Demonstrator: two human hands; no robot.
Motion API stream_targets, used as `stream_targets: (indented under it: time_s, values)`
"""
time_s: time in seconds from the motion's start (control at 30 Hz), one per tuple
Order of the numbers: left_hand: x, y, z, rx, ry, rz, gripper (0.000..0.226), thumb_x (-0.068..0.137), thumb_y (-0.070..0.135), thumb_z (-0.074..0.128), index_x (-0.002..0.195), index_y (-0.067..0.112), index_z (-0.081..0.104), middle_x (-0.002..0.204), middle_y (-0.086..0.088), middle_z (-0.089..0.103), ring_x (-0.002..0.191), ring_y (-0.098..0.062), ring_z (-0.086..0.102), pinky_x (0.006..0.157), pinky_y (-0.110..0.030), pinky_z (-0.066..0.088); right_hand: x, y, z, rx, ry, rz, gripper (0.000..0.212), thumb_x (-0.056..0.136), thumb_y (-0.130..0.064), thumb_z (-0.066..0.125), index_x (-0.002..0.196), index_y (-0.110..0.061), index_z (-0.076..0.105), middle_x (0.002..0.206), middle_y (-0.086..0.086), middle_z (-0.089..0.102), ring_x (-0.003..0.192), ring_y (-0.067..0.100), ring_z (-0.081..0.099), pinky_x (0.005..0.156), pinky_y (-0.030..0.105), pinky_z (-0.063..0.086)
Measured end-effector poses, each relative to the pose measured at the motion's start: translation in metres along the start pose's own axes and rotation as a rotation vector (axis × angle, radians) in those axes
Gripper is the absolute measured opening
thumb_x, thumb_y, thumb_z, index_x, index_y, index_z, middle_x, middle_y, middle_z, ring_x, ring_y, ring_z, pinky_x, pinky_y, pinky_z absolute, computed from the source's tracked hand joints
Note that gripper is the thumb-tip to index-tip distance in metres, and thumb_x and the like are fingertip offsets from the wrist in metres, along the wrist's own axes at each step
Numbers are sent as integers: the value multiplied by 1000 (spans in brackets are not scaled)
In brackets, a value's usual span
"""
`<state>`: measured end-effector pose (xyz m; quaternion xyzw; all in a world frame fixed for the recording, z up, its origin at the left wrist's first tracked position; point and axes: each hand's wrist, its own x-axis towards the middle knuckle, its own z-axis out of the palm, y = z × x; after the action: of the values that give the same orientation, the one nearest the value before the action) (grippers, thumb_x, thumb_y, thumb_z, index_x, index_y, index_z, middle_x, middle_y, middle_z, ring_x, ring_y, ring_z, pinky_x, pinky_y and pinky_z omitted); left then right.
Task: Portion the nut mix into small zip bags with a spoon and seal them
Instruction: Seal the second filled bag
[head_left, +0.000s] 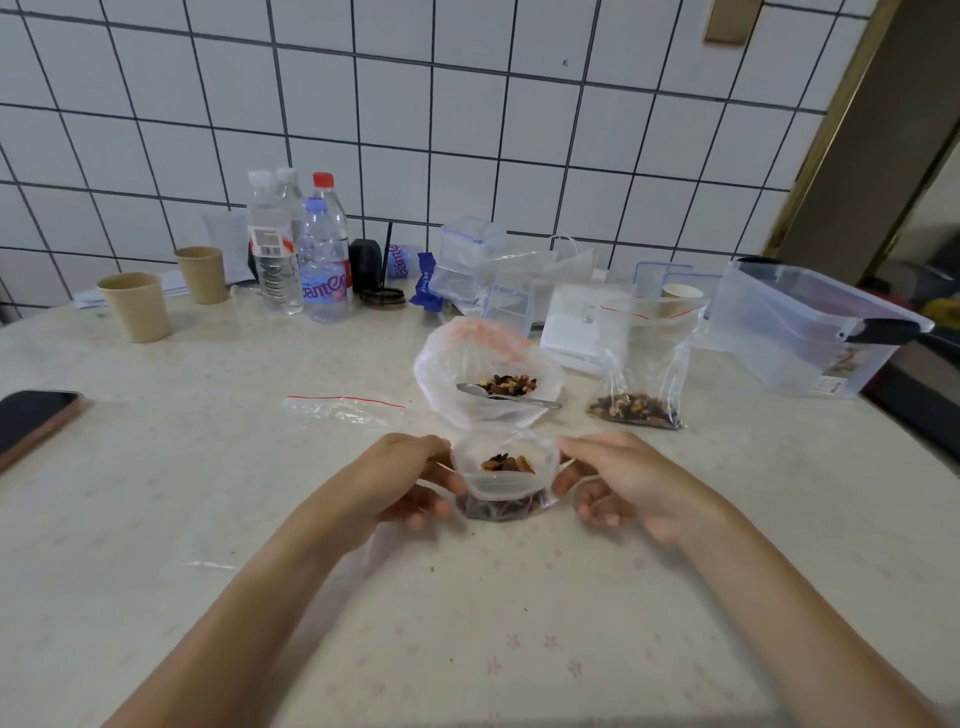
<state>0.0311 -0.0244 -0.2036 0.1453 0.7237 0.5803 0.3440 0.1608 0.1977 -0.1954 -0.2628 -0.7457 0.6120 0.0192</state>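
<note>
Both hands, left hand and right hand, pinch with curled fingers the open mouth of a small clear zip bag holding nuts. It stands on the pale table, just before a white plastic bag of nut mix where a metal spoon lies.

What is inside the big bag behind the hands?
The big bag holds nut mix and a spoon, its handle over the rim. The bag's folds hide how deep the mix goes.
</note>
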Motion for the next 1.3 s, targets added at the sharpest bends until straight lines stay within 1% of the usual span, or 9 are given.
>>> stream_targets:
  time_s: [0.13, 0.23, 0.43, 0.57, 0.67, 0.8, 1.0, 1.13, 1.3]
  values:
    - [1, -3, 0, -64, -221, 5, 34, 99, 34, 63, 100, 3, 79, 83, -3, 72, 63, -15, 64, 44, -23, 43, -8, 5, 11, 129, -159, 41, 29, 101, -31, 63, 98, -4, 72, 78, 9, 67, 55, 22, 62, 36, 22, 34]
    - [-3, -4, 1, -15, -243, 88, 24, 89, 36, 79, 98, 14, 81, 90, 1, 73, 60, -10, 57, 46, -21, 42, -11, 7, 13, 177, -170, -6, 21, 94, -28, 72, 90, -8, 73, 76, 9, 67, 59, 20, 63, 37, 23, 36]
    - [-4, -8, 11, 61, 93, 304, 15, 83, 21, 85, 76, 16, 73, 57, -4, 61, 44, -13, 49, 45, -20, 38, -21, 15, 32, 115, 63, -253, 17, 94, -18, 72, 89, -4, 65, 70, 12, 66, 52, 23, 58, 38, 29, 36]
    - [-3, -13, 15, 290, 361, 512, 16, 82, 6, 69, 74, 19, 63, 50, -2, 62, 43, -11, 54, 47, -17, 42, -26, 23, 45, -439, 424, -598, 14, 98, -21, 60, 88, -22, 51, 60, 1, 55, 52, 20, 54, 50, 40, 44]
    - [0, -18, 16, 451, 467, 601, 18, 81, 8, 63, 77, 25, 57, 45, 4, 54, 44, -12, 47, 50, -23, 41, -23, 25, 50, -683, 551, -661, 11, 96, -18, 55, 96, -24, 46, 57, -8, 48, 58, 21, 54, 56, 42, 45]
    - [-2, -14, 16, 224, 321, 408, 16, 92, 22, 69, 87, 11, 58, 59, -3, 68, 52, -20, 65, 49, -32, 51, -20, 9, 50, -99, 383, -304, 13, 95, -21, 54, 89, -9, 57, 59, 7, 62, 51, 29, 61, 45, 38, 47]
    - [-7, -4, 4, -308, -221, 113, 38, 97, 41, 66, 115, 10, 77, 103, -11, 77, 86, -21, 73, 70, -37, 62, -26, -4, 36, 550, -14, 0, 27, 100, -28, 58, 96, -4, 69, 76, 12, 65, 59, 23, 64, 41, 28, 44]
    - [-6, -2, 1, -388, -317, 192, 36, 92, 36, 72, 120, 15, 78, 113, -6, 77, 95, -15, 75, 70, -30, 62, -27, 0, 29, 663, -123, -21, 17, 95, -21, 63, 96, -7, 73, 77, 7, 66, 61, 18, 65, 45, 26, 48]
    - [-5, -3, 1, -354, -163, 303, 30, 75, 36, 91, 94, 16, 80, 89, -5, 74, 77, -11, 71, 62, -28, 62, -30, -3, 27, 480, 50, -193, 15, 89, -3, 70, 76, -8, 63, 69, 11, 60, 53, 22, 61, 43, 29, 47]
